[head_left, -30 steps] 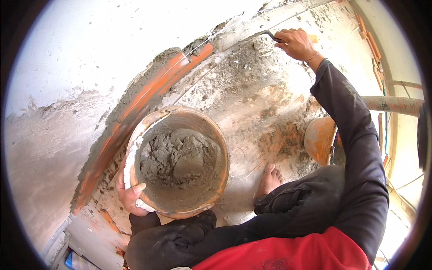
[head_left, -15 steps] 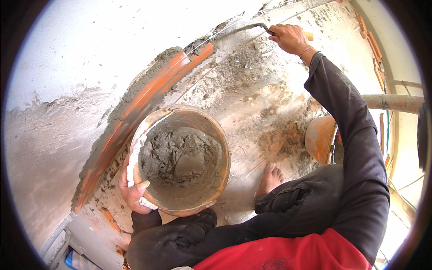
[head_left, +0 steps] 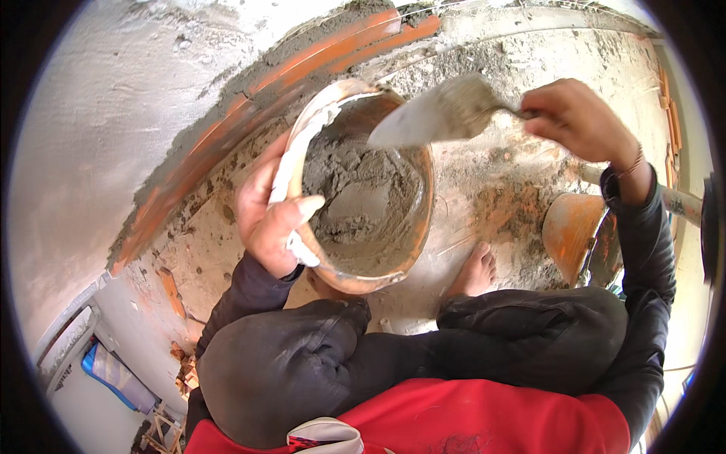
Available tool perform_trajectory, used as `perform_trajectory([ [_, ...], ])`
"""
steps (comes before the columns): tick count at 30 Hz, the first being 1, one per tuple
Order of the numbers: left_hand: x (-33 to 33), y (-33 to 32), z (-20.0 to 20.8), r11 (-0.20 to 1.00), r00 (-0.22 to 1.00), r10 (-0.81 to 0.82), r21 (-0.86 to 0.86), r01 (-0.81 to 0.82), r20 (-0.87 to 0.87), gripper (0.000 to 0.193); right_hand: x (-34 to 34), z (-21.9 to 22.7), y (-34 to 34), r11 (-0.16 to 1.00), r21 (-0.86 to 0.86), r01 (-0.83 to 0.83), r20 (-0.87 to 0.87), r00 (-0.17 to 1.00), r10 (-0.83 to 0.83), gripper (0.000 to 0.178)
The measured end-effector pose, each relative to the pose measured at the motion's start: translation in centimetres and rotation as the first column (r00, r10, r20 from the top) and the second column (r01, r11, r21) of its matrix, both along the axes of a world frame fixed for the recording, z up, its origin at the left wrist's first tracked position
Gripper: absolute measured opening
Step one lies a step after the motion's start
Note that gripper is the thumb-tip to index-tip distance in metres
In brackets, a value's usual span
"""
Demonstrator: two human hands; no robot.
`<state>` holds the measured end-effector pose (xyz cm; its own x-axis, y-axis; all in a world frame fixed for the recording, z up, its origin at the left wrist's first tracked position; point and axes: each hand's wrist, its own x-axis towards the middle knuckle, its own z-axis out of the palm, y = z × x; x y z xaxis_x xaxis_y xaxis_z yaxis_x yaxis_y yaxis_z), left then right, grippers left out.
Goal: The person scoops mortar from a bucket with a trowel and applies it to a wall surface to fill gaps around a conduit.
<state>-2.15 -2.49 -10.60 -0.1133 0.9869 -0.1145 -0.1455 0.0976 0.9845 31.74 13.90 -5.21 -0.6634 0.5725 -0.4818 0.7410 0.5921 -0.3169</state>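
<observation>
My left hand [head_left: 268,208] grips the white-edged rim of an orange pan [head_left: 393,261] that holds wet grey mortar [head_left: 355,200], tilted toward me. My right hand [head_left: 578,121] holds the handle of a steel trowel [head_left: 439,113], whose flat blade hangs just above the pan's far rim. The blade carries only a thin smear of mortar. I crouch with both knees bent, and my bare foot [head_left: 473,272] rests on the dusty floor beside the pan.
A plastered wall [head_left: 98,129] rises at the left, with exposed orange brick [head_left: 227,144] and fresh mortar along its base. A second orange pan [head_left: 571,231] lies at the right beside a pipe [head_left: 681,203]. Brick rubble [head_left: 170,291] lies at lower left.
My right hand has brought the trowel back from the wall to just above the pan. The pan has been lifted and tilted closer to me.
</observation>
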Motion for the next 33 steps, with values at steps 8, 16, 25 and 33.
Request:
perform_trajectory([
  [8,0.4,-0.5,-0.2,0.995,1.0,-0.025,0.093,0.024,0.012,0.059,-8.8,-4.6,-8.5,0.977,-0.024,-0.212,0.048,0.976,0.213,0.032],
  [16,-0.7,-1.3,-0.5,0.998,0.997,0.008,0.063,-0.012,0.071,0.063,-9.6,-5.0,-10.9,0.896,-0.433,-0.101,-0.138,0.989,0.045,0.03],
  [25,-1.7,-1.3,-1.2,0.996,0.995,0.013,0.081,-0.021,0.103,0.068,-6.0,-6.7,-12.6,0.958,0.286,-0.026,-0.318,0.94,0.12,0.02],
  [33,-1.0,-0.6,-0.4,0.994,0.99,-0.056,0.104,0.043,0.126,0.05,-10.4,-3.4,-10.4,0.987,-0.161,-0.022,0.207,0.977,0.056,0.027],
])
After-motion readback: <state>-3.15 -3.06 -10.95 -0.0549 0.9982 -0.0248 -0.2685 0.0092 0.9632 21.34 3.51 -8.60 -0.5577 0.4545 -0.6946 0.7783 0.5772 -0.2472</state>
